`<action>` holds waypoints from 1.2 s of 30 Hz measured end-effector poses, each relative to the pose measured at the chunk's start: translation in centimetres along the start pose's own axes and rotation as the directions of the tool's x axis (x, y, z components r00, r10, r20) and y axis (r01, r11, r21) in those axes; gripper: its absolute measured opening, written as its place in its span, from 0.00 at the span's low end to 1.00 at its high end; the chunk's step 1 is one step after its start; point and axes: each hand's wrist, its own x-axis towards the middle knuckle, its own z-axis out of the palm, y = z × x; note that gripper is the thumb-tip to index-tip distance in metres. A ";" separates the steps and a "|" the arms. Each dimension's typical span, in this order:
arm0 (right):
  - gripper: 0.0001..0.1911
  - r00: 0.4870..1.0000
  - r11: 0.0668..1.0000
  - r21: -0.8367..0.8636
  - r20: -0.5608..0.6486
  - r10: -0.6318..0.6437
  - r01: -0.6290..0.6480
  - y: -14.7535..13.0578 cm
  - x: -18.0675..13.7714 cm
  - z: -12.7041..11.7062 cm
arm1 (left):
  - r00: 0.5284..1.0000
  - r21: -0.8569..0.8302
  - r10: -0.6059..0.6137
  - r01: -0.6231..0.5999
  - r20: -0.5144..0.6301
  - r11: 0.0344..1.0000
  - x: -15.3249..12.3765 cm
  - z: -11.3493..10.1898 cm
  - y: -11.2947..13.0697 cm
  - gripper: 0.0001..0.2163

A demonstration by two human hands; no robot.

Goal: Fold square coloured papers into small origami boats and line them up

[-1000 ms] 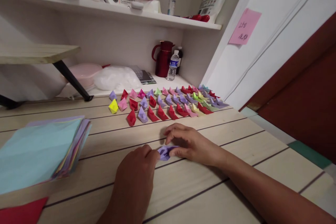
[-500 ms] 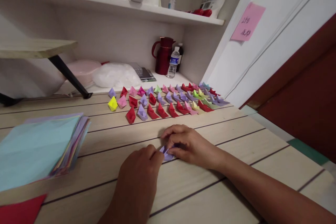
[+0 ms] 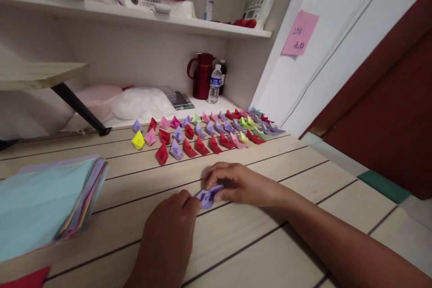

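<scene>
A small folded piece of purple paper (image 3: pixel 208 196) lies on the pale wooden table (image 3: pixel 256 243), pinched from both sides. My left hand (image 3: pixel 168 238) grips its left end with the fingertips. My right hand (image 3: pixel 241 185) holds its right end, fingers curled over the top. Just beyond my hands stand three rows of several finished paper boats (image 3: pixel 202 132) in red, purple, pink, green and yellow.
A stack of coloured paper sheets (image 3: pixel 47 202), light blue on top, lies at the left; a red sheet (image 3: pixel 23 280) pokes in at the bottom left. Behind the boats are a red jug (image 3: pixel 202 75), a water bottle (image 3: pixel 214 84), a white bag and a shelf. A white door with a pink note (image 3: pixel 299 33) stands at right.
Both hands stay on the purple paper and keep working its folds; its shape has shifted slightly between my fingers. The camera has drifted a little to the right.
</scene>
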 end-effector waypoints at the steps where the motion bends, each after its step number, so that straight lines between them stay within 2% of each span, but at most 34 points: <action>1: 0.10 1.000 1.000 0.020 0.015 0.020 -0.020 0.1 -0.1 -0.5 | 1.000 -0.015 -0.011 0.011 -0.008 1.000 0.0 -0.1 -0.1 0.15; 5: 0.15 0.998 0.997 0.044 0.009 0.061 -0.061 0.3 -0.4 -1.6 | 0.997 -0.054 -0.073 0.071 -0.021 0.996 -0.1 -0.6 -0.4 0.16; 11: 0.08 0.999 0.997 -0.079 -0.046 -0.004 0.000 0.7 -0.1 -0.2 | 0.996 -0.034 -0.093 0.092 -0.005 0.995 0.0 -1.0 -0.4 0.15; 17: 0.04 0.997 0.994 -0.110 -0.069 -0.033 0.026 0.9 0.2 0.5 | 0.995 0.004 -0.098 0.098 0.007 0.995 0.0 -1.2 0.0 0.14; 25: 0.05 0.995 0.988 -0.154 -0.098 -0.019 0.004 0.8 0.2 0.7 | 0.994 -0.014 -0.112 0.112 0.004 0.994 0.0 -1.1 0.0 0.13; 29: 0.05 0.995 0.986 -0.164 -0.098 -0.015 -0.001 0.7 0.2 0.6 | 0.993 -0.121 -0.118 0.115 -0.017 0.986 0.0 -1.1 -0.1 0.11; 32: 0.04 0.996 0.986 -0.168 -0.087 -0.025 0.010 0.9 0.3 0.5 | 0.977 -0.273 -0.210 0.190 -0.044 0.943 0.0 -1.2 -0.4 0.07; 36: 0.05 0.996 0.985 -0.169 -0.076 -0.054 0.040 1.1 0.4 0.4 | 0.931 -0.486 -0.354 0.268 -0.092 0.832 0.3 -1.0 -1.5 0.15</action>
